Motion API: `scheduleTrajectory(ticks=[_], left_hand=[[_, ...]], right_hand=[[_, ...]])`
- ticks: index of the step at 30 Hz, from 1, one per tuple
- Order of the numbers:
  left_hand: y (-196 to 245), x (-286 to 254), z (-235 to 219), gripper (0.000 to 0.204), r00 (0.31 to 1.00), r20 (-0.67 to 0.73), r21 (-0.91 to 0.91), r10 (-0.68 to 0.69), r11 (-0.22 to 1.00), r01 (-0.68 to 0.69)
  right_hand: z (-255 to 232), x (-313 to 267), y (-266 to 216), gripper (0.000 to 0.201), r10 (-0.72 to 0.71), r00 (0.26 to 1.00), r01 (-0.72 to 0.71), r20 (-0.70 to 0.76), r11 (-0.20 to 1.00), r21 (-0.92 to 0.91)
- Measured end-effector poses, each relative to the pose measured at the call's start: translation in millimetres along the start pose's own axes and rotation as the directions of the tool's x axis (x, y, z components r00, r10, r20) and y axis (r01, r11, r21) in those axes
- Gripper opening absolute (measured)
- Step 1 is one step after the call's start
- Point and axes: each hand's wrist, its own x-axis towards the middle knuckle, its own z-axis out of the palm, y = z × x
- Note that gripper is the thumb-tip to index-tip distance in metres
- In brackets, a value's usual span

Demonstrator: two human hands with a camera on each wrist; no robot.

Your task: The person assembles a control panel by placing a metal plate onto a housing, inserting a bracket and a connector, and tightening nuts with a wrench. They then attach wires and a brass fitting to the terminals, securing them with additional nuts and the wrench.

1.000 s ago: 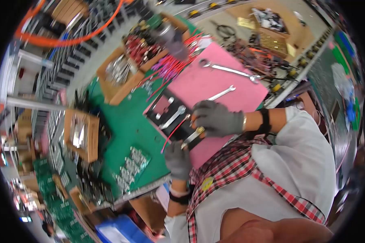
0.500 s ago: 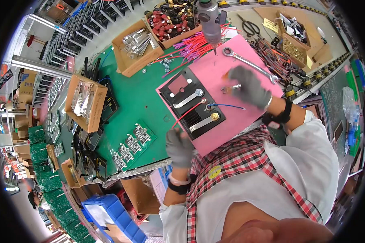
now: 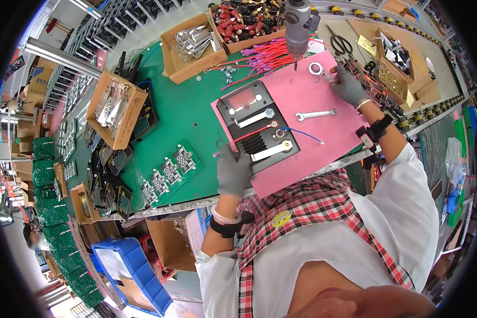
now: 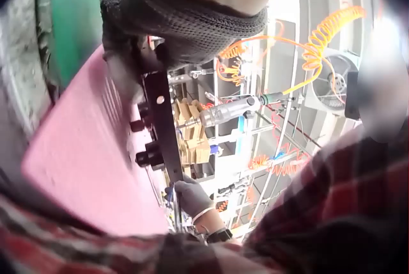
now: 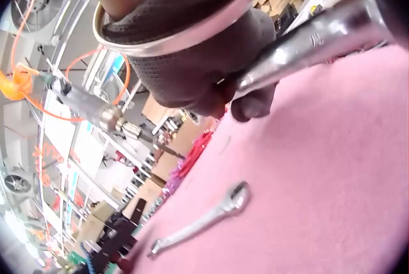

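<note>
On the pink mat (image 3: 328,135) lies a black panel (image 3: 230,119) bearing metal strips, a red wire and a blue wire (image 3: 307,135). My gloved left hand (image 3: 233,172) grips its near-left edge; the left wrist view shows fingers (image 4: 124,63) against the panel (image 4: 165,127). At the mat's far right, my right hand (image 3: 347,87) holds the large wrench (image 3: 316,68), its ring end pointing left. The right wrist view shows the gloved fingers (image 5: 252,104) curled at its shaft (image 5: 307,47). A smaller wrench (image 3: 315,114) lies between the panel and that hand.
A power driver (image 3: 297,29) hangs above the mat's far edge. Behind are cartons of metal strips (image 3: 193,42) and red and black parts (image 3: 244,21), beside red wires (image 3: 273,55). Circuit boards (image 3: 169,172) lie left on the green surface; scissors (image 3: 340,43) lie back right.
My right hand has left the smaller wrench lying on the mat and moved away to the large one, now in its fingers. The left hand remains at the panel's edge.
</note>
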Motion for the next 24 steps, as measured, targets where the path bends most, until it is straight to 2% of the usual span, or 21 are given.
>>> scheduleTrajectory(ticks=[1,2,3,5,7,8,9,12,14,15,17,18,20,22,24], left_hand=[[-10.6,3.3,4.9,0.023,0.999,0.031,-0.136,0.036,0.99,-0.031],[-29.5,10.1,13.6,0.025,0.996,0.054,-0.273,0.075,0.96,-0.058],[-39.8,13.4,19.3,0.027,0.991,0.069,-0.404,0.117,0.911,-0.08],[-6.1,-3.5,13.4,0.027,0.984,0.135,-0.58,0.113,0.815,-0.015],[7.2,-10.2,12.9,0.028,0.975,0.191,-0.701,0.118,0.711,0.051],[8.0,-10.1,14.2,0.028,0.97,0.211,-0.743,0.123,0.665,0.078],[8.5,-9.7,15.5,0.03,0.966,0.226,-0.766,0.124,0.635,0.098],[2.8,-9.9,18.2,0.04,0.96,0.258,-0.801,0.111,0.58,0.148],[-8.6,-5.3,17.6,0.047,0.943,0.17,-0.568,0.285,0.81,-0.142],[-14.0,-1.0,14.1,0.049,0.868,0.148,-0.226,0.474,0.871,-0.437],[-16.7,-1.3,11.5,0.054,0.841,0.226,-0.312,0.491,0.855,-0.415],[-1.8,-7.6,9.2,0.056,0.877,0.32,-0.68,0.36,0.731,-0.051],[3.8,-4.7,10.2,0.063,0.843,0.495,-0.799,0.211,0.491,0.347],[-2.2,5.6,14.6,0.071,0.829,0.554,-0.661,0.075,0.645,0.383],[3.4,1.8,9.9,0.071,0.852,0.474,-0.478,0.222,0.878,0.037]], right_hand=[[-5.2,-2.3,-5.8,0.029,-0.047,0.999,0.048,-0.017,0.994,0.099],[-21.8,-12.1,-10.9,0.029,0.086,0.967,-0.195,0.241,0.858,0.476],[-36.7,-22.0,-20.2,0.026,0.005,0.957,-0.181,0.29,0.79,0.585],[-62.4,-46.4,-48.4,0.028,-0.093,0.911,-0.254,0.401,0.639,0.726],[-79.3,-65.0,-78.0,0.025,-0.065,0.821,-0.345,0.568,0.736,0.583],[-71.0,-69.9,-71.5,0.03,-0.04,0.776,-0.374,0.629,0.774,0.511],[-67.8,-74.6,-81.1,0.029,-0.141,0.727,-0.286,0.672,0.827,0.483],[-52.9,-79.0,-114.9,0.025,-0.181,0.655,-0.177,0.734,0.907,0.382],[-39.4,-73.3,-121.9,0.023,-0.214,0.608,-0.034,0.764,0.955,0.295],[-34.9,-70.5,-124.3,0.023,-0.221,0.601,-0.005,0.768,0.96,0.281],[-27.5,-65.9,-127.2,0.022,-0.235,0.582,0.055,0.779,0.967,0.251],[-23.9,-65.6,-126.5,0.022,-0.241,0.57,0.09,0.786,0.968,0.232],[-18.6,-66.4,-123.6,0.023,-0.251,0.547,0.158,0.798,0.968,0.196],[-17.7,-69.3,-123.1,0.024,-0.244,0.53,0.237,0.812,0.962,0.134],[-12.7,-71.4,-115.6,0.025,-0.262,0.536,0.296,0.802,0.949,0.111]])
